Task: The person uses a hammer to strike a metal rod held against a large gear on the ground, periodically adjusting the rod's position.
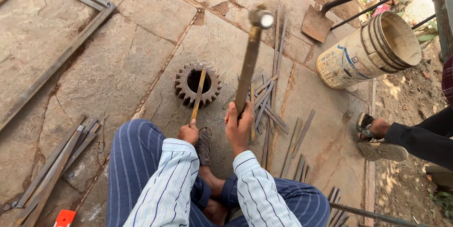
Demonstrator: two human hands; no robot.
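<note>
Person sits on the stone floor (141, 47), legs folded, w/ a big rusty gear (197, 84) lying flat just ahead. Left hand (188, 132) is clenched round the near end of a thin flat metal strip (198, 92), which runs up and away so its far end rests across the gear's centre hole. Right hand (238, 125) grips the lower handle of a hammer (250, 52), raised high, steel head up top and tilted slightly right of the gear. Loose cut strips (269, 99) are scattered on the floor just right of the gear; another bundle of strips (52, 170) lies at lower left, well apart. A tipped bucket (373, 50) and a shovel blade (317, 23) sit at upper right; another person's sandalled foot (377, 137) is at the right edge, near but clear of the swing. For a good blow, imo: keep the strip flat and bridged over the hole so it bends where it's unsupported, hold the left hand well back at the near end, away from the strike pt, and bring the hammer face down square, not edge-on, so the strip doesn't skid or kick. Steady wrist, eyes on the strip not the hammer head.
</note>
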